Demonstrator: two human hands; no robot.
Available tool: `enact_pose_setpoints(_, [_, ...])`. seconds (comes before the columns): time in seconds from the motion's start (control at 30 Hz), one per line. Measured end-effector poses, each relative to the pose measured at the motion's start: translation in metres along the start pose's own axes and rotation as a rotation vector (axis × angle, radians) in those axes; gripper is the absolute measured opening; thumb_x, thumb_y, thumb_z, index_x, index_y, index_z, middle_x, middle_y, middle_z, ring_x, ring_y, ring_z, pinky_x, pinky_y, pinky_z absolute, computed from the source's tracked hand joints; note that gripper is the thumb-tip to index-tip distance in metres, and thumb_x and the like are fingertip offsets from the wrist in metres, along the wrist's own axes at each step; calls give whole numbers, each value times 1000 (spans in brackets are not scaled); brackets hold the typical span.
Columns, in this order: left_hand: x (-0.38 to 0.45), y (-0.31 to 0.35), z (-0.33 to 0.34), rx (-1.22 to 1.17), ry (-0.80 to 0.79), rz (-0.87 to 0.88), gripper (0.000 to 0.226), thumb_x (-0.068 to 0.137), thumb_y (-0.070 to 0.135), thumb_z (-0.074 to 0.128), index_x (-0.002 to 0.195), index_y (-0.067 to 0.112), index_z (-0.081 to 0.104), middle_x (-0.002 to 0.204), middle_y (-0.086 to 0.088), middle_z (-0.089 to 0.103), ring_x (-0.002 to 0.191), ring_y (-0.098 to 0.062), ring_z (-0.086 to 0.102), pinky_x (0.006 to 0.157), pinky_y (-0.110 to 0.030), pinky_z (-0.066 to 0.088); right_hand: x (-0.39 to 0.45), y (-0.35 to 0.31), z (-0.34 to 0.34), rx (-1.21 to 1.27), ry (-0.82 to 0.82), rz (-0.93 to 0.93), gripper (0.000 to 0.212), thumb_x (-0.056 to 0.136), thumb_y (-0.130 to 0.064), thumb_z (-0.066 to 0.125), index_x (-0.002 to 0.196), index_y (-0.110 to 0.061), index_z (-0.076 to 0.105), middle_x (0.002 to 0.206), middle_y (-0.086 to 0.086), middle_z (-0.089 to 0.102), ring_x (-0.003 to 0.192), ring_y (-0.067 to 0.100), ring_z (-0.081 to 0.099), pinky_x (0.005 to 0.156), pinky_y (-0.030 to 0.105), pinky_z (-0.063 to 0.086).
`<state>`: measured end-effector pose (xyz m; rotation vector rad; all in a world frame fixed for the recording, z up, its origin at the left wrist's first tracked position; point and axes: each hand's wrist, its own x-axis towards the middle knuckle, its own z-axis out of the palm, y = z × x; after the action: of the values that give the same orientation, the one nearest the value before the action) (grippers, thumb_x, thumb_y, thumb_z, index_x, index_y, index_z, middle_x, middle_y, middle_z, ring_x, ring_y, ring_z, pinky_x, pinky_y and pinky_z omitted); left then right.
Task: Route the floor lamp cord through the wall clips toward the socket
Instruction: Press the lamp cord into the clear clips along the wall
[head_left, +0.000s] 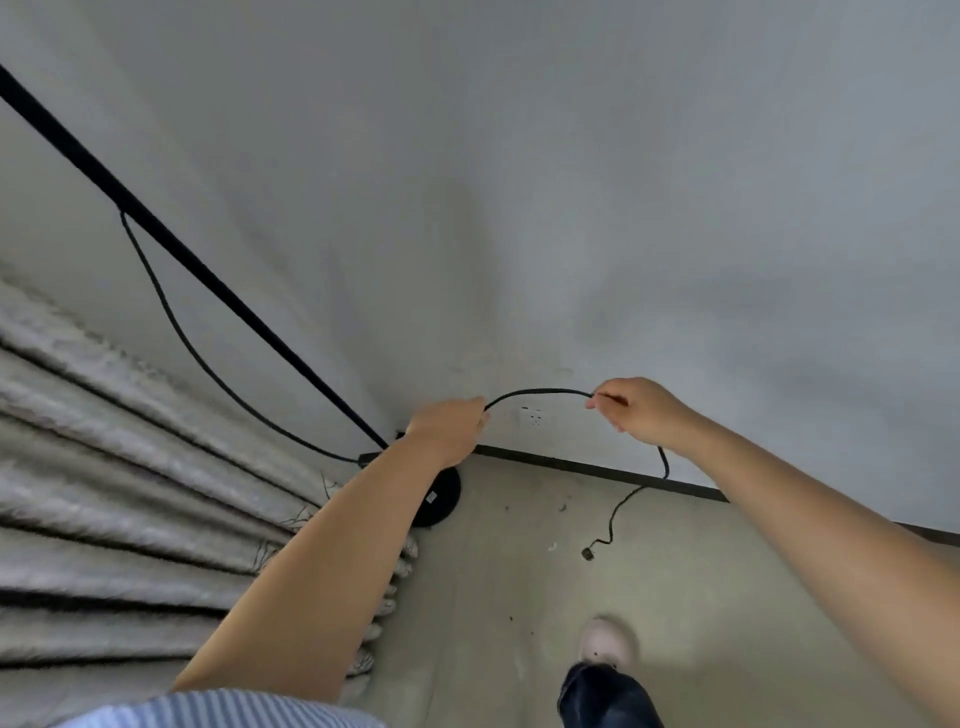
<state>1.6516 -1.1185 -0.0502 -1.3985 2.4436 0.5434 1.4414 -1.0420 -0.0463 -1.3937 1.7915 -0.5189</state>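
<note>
**Cord held up against the wall, plug on the floor**

Both hands are raised to the grey wall (571, 182). The left hand (451, 428) is closed around the black lamp cord (540, 391), and the right hand (636, 408) pinches it between thumb and fingertips, so a short arc of cord spans between them, just above the white socket (531, 417). Past the right hand the cord drops and curls to the plug (588, 554), which lies on the floor (493, 571). The other way, it loops up to the slanting lamp pole (171, 244). The round lamp base (441, 501) sits in the corner beside the curtain (114, 467). I can't make out any wall clips.
</note>
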Motion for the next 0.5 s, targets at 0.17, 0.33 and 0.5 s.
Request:
enact_pose_setpoints(0.17, [68, -53, 21, 153, -3, -94, 20, 95, 4, 37, 113, 4, 45, 108, -18, 63, 94, -33, 59, 73, -38, 48, 88, 5, 42, -41, -24, 4, 29, 94, -15, 36, 101, 1, 59, 68, -6, 49, 69, 19, 49, 50, 16, 34])
enact_pose_setpoints(0.33, [147, -113, 59, 249, 70, -78, 19, 96, 6, 35, 109, 2, 48, 109, -16, 62, 95, -31, 59, 66, -33, 36, 173, 11, 100, -19, 44, 1, 31, 93, -18, 35, 67, -7, 46, 57, -2, 39, 52, 9, 36, 48, 20, 28])
enact_pose_setpoints(0.5, [211, -172, 103, 287, 157, 86, 37, 100, 30, 27, 106, 3, 50, 100, -15, 62, 89, -30, 57, 61, -33, 34, 246, 36, 160, -41, 118, -78, 31, 94, -19, 37, 82, 2, 56, 54, 0, 42, 51, 16, 39, 43, 14, 30])
